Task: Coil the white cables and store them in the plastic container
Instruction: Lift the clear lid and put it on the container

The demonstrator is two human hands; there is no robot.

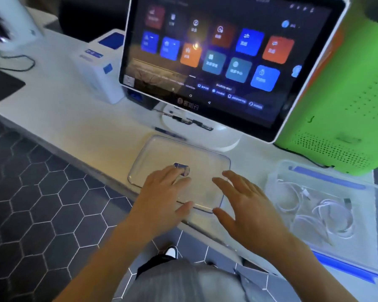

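Centre of frame: clear plastic lid (pixel 184 153) lying flat on the white surface (pixel 74 118), just in front of the monitor's round white base (pixel 227 140). Left hand (pixel 162 197) resting palm-down on the lid's near left part, fingers spread and released, fingertips (pixel 184 170) beside a small blue mark on the lid. Right hand (pixel 249 205) over the lid's near right corner, fingers splayed and open, grasping nothing; contact with the lid not discernible.

Lower right of frame: clear plastic container (pixel 327 177) with blue rim strips, uncovered, standing on the same surface just right of the lid. Coiled white cables (pixel 327 212) lying inside on its floor, in several loose loops, one connector end visible near the upper coil.

Upper centre: touchscreen monitor (pixel 216 51) tilted, lit with blue, orange and red tiles. Right edge: green perforated box (pixel 345 101) behind the container, a dark cord running from beneath it. Upper left: white and blue box (pixel 100 70) beside the monitor, and a black cable (pixel 20 62) looping across the surface. Lower left: dark hexagonal floor tiles (pixel 42 203); bottom centre, grey trousers and one shoe.
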